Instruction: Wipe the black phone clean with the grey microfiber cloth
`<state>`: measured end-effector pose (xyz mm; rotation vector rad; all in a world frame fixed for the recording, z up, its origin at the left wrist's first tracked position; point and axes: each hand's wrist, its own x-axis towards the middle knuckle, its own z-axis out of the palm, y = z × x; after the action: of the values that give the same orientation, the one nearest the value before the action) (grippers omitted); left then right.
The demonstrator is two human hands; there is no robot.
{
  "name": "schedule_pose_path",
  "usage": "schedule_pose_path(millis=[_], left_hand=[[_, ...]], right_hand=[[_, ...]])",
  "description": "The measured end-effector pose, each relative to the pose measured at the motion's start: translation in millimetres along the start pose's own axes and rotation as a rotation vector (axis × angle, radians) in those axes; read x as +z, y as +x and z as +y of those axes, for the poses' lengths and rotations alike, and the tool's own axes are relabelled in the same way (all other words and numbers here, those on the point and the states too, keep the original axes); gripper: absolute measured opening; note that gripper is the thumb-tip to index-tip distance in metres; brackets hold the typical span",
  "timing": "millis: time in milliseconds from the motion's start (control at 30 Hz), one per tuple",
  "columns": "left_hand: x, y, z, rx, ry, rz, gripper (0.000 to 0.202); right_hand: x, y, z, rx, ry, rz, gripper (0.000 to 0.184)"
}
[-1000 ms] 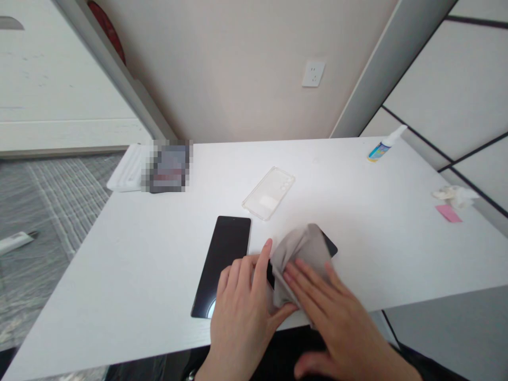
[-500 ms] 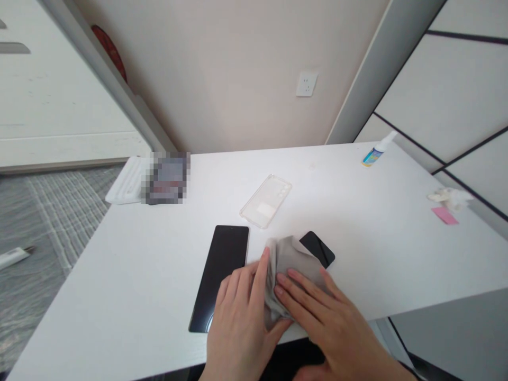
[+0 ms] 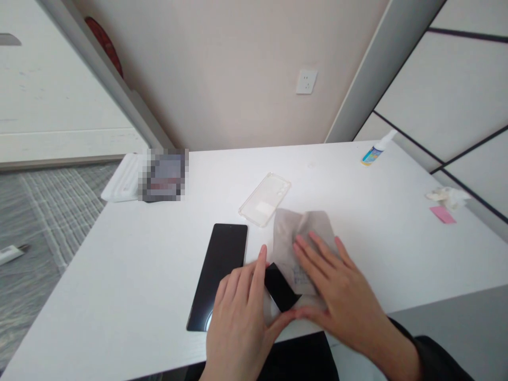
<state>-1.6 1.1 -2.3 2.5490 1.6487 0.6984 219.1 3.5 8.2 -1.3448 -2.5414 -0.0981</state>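
A small black phone (image 3: 281, 288) lies near the table's front edge, partly covered by a grey cloth (image 3: 283, 233). My left hand (image 3: 240, 312) holds the phone at its left side, thumb at the near corner and fingers at the far one. My right hand (image 3: 333, 288) lies flat on the cloth with its fingers spread, pressing it down over the phone and table. The right thumb meets the left thumb at the phone's near end. Left of my left hand lies a larger black-screened tablet or phone (image 3: 222, 254), its lower right part hidden by the hand.
A clear phone case (image 3: 265, 200) lies beyond the cloth on the white table (image 3: 138, 275). At the back right stands a spray bottle (image 3: 375, 152). Crumpled tissue (image 3: 450, 197) and a pink slip (image 3: 443, 214) lie far right. A blurred-out item (image 3: 164, 177) rests on a white tray (image 3: 121, 180).
My right hand and the cloth have moved right and away from me, and the cloth is spread flatter. The phone's near end is now uncovered; its far end is covered.
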Motion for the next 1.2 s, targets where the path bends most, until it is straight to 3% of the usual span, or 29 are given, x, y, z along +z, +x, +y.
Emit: schedule_pose_path(millis=[100,200,267,400,500,567,700,733,867,1033,1133,1200], left_hand=[[-0.5,-1.2,0.5,-0.002,0.025,0.001,0.084],[-0.9,-1.2,0.7,0.005,0.023,0.008,0.091],[-1.0,-0.7,0.7,0.000,0.008,0.002,0.092],[-1.6,0.2,0.5,-0.009,0.017,-0.007,0.083],[-1.6,0.3,0.7,0.001,0.015,0.003,0.090],[-1.3,0.2,0.8,0.003,0.009,0.004,0.094],[-1.3,0.0,1.0,-0.007,0.022,-0.005,0.089],[-1.3,-0.1,1.1,-0.009,0.024,-0.006,0.090],[-1.7,0.1,1.8,-0.015,-0.001,-0.011,0.093],[-1.9,1.4,1.7,0.002,0.038,-0.003,0.090],[-1.0,1.9,1.4,-0.002,0.034,-0.005,0.094],[-0.6,1.8,1.3,-0.007,0.012,-0.013,0.095]], right_hand=[[-1.6,-1.7,-2.9,-0.210,0.088,-0.069,0.092],[-2.3,-3.4,0.0,-0.068,0.042,-0.059,0.080],[-1.9,-4.7,0.4,0.013,0.011,-0.013,0.085],[-1.3,-8.6,-1.8,-0.208,0.090,-0.037,0.090],[-0.7,-10.6,4.3,-0.049,0.013,-0.032,0.082],[0.0,-10.7,6.6,0.037,-0.020,-0.007,0.087],[-0.2,-8.5,4.7,-0.177,0.104,-0.082,0.100],[-0.4,-7.6,6.0,-0.173,0.111,-0.094,0.095],[0.8,-5.2,11.6,0.068,0.012,-0.015,0.083],[1.6,-6.0,3.7,-0.174,0.121,-0.083,0.099],[0.4,-6.2,9.4,-0.013,0.026,-0.043,0.088],[0.4,-6.8,10.2,0.043,-0.020,-0.001,0.092]])
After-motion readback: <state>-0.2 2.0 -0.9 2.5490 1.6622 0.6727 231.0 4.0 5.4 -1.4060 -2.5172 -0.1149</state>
